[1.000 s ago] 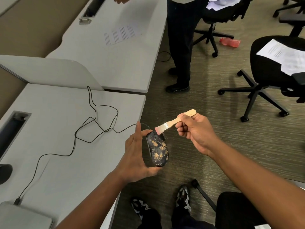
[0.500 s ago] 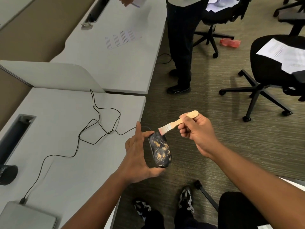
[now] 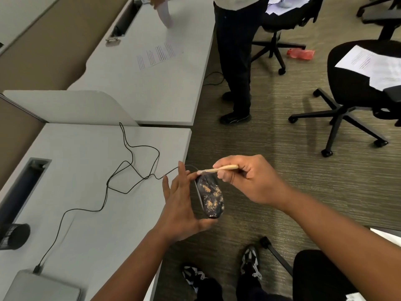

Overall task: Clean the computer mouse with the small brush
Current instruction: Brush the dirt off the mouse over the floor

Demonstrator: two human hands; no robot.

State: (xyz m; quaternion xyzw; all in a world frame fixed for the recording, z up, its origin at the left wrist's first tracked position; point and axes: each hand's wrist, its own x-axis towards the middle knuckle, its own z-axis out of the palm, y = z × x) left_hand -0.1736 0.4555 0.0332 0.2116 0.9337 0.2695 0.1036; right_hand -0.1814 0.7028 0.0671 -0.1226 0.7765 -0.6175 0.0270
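Working from the left of the frame, you had the cable [image 3: 128, 168] trailing in loose loops across the grey desk [image 3: 91, 213], from a plug at lower left to the front of the mouse. At centre frame, your left hand [image 3: 182, 205] held the computer mouse [image 3: 210, 195] off the desk edge, above the carpet. The thumb supported the rear end and the straightened fingers braced the left side and nose, so the hand was fairly wide and clamped the shell end to end.

The mouse appeared light and rigid, with a smooth plastic shell that was probably slippery. Tan debris speckled its upper face. Holding it by the ends and side was judged sound, since this left the soiled top exposed and kept pressure off the buttons and wheel.

Just right of centre, your right hand [image 3: 249, 179] pinched the small brush [image 3: 217, 169] by its wooden handle, fingers curled around it. The pale bristles touched the front tip of the mouse. The brush looked very light, with soft bristles needing only gentle pressure.
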